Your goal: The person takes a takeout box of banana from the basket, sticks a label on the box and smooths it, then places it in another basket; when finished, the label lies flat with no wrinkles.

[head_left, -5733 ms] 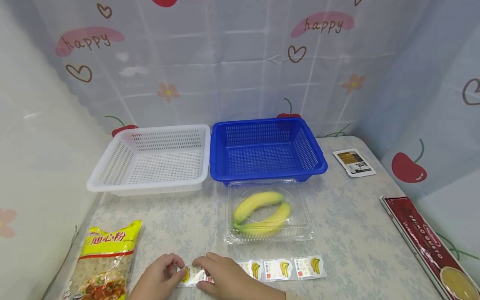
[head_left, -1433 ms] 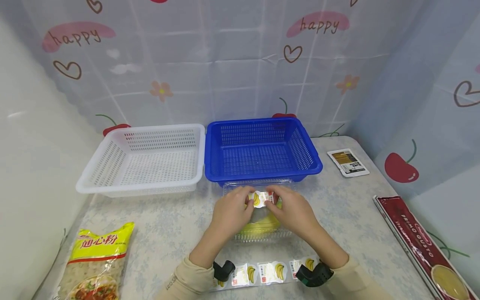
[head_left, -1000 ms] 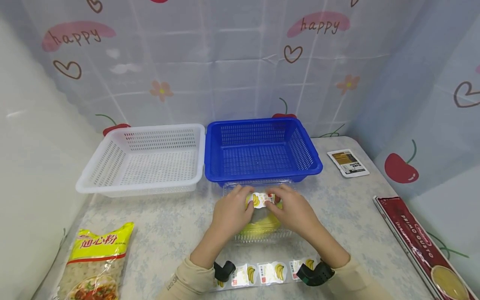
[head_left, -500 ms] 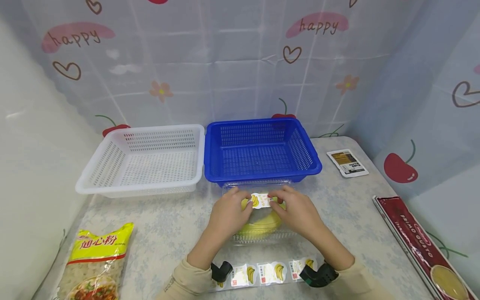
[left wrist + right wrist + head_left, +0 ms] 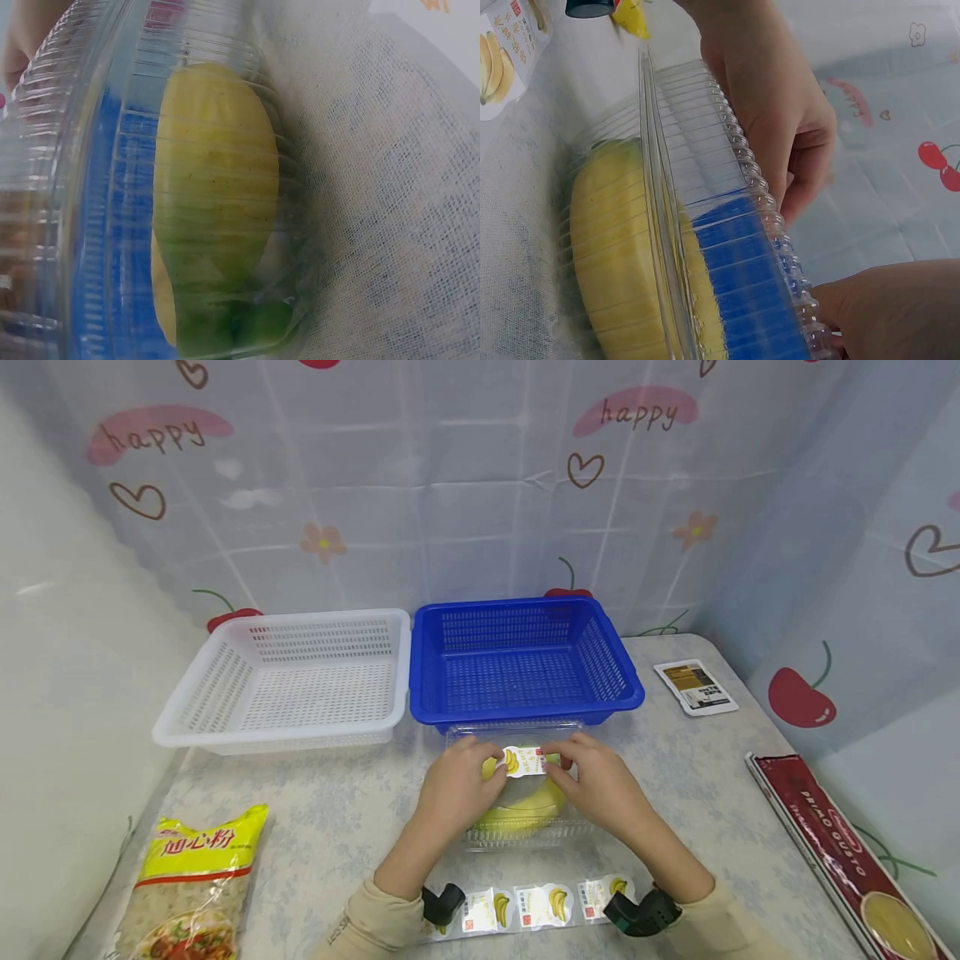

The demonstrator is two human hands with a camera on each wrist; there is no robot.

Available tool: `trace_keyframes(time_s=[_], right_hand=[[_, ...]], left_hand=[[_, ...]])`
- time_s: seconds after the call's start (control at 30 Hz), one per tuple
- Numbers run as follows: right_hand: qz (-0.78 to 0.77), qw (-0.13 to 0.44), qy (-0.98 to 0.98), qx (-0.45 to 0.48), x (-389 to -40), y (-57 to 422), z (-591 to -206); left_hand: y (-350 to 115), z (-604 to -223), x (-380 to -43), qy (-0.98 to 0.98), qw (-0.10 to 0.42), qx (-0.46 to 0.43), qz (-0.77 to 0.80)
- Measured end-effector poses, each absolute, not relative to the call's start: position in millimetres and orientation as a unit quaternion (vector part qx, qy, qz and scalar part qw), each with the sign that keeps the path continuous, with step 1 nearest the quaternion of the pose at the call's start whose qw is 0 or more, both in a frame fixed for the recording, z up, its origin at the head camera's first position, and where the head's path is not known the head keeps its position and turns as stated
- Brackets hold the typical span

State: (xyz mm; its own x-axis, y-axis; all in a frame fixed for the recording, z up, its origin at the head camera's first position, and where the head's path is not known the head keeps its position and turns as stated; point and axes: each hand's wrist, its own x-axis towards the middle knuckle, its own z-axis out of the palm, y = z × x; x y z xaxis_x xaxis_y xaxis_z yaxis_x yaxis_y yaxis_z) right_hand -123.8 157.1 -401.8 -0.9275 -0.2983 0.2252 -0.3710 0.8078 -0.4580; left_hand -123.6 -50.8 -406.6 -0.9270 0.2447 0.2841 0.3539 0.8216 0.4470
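A clear plastic clamshell box [image 5: 525,837] with two yellow bananas [image 5: 517,814] stands in front of the blue basket. Both hands are over its lid. My left hand [image 5: 491,760] and right hand [image 5: 557,760] pinch the two ends of a small banana sticker [image 5: 522,761], held flat just above or on the lid. The right wrist view shows the ribbed box [image 5: 727,225] side-on, a banana [image 5: 607,247] inside, and the left hand [image 5: 772,105] on its top. In the left wrist view, a banana [image 5: 214,195] fills the frame through the plastic.
A strip of banana stickers [image 5: 536,906] lies near the front edge between my wrists. Behind the box stand an empty blue basket [image 5: 626,672] and an empty white basket [image 5: 217,681]. A yellow noodle bag [image 5: 191,885] lies front left, a small packet [image 5: 694,687] and a red carton [image 5: 832,852] at right.
Both hands left the sticker strip at the front edge and carried one sticker over the box. In the last second the sticker sank slightly toward the lid.
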Motion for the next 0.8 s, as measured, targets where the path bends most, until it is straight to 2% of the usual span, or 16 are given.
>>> trace_keyframes(time_s=[0.8], right_hand=[[0.253, 0.058, -0.947, 0.187, -126.5, 157.3, -402.8]], left_hand=[[-52.4, -406.1, -120.2, -0.944, 0.112, -0.165, -0.264]])
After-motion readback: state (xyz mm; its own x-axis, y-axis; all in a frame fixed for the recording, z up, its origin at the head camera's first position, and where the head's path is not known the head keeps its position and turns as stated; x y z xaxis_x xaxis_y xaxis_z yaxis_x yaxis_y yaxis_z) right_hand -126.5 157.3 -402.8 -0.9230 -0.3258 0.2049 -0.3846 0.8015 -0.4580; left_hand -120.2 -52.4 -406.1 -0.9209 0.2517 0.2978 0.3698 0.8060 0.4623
